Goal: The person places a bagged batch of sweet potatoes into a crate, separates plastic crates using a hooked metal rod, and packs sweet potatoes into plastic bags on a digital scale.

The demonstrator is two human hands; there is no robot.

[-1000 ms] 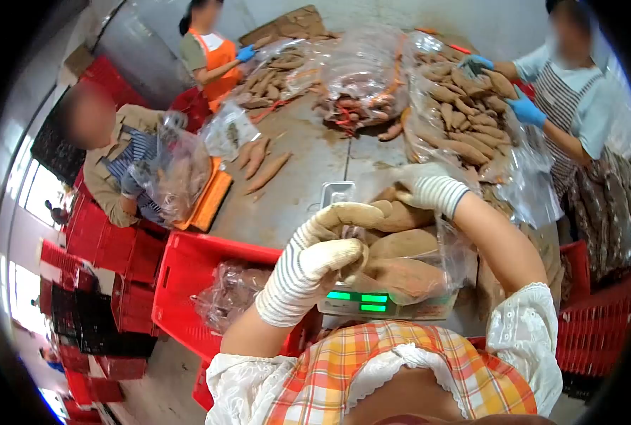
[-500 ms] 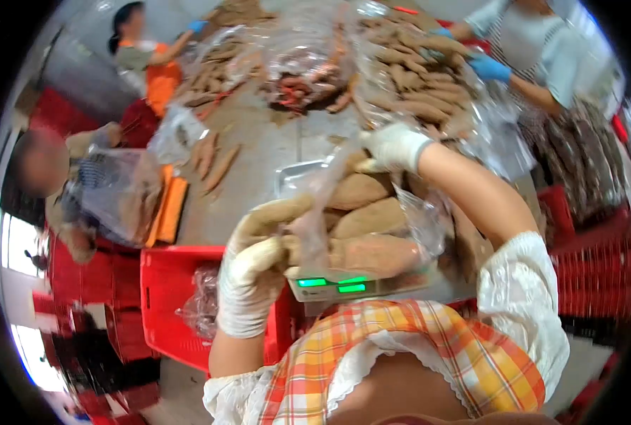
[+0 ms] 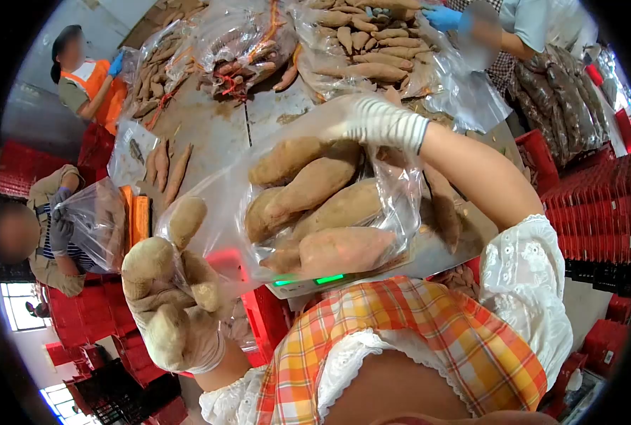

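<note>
A clear plastic bag of several sweet potatoes rests on a scale with green lit digits. My left hand, in a dirty cream glove, is closed on the bag's mouth and draws the film out to the left. At the bag's far right side, my right hand, in a white glove with a striped cuff, grips the film; its fingertips are partly hidden behind the plastic.
Loose sweet potatoes lie on the metal table. More fill an open bag farther back. A red crate stands below my left hand. Co-workers stand across the table and at the left, one holding a plastic bag.
My left hand has moved left and down, stretching the bag's mouth wide. My right hand stays at the far side with the film. The view has shifted to the right.
</note>
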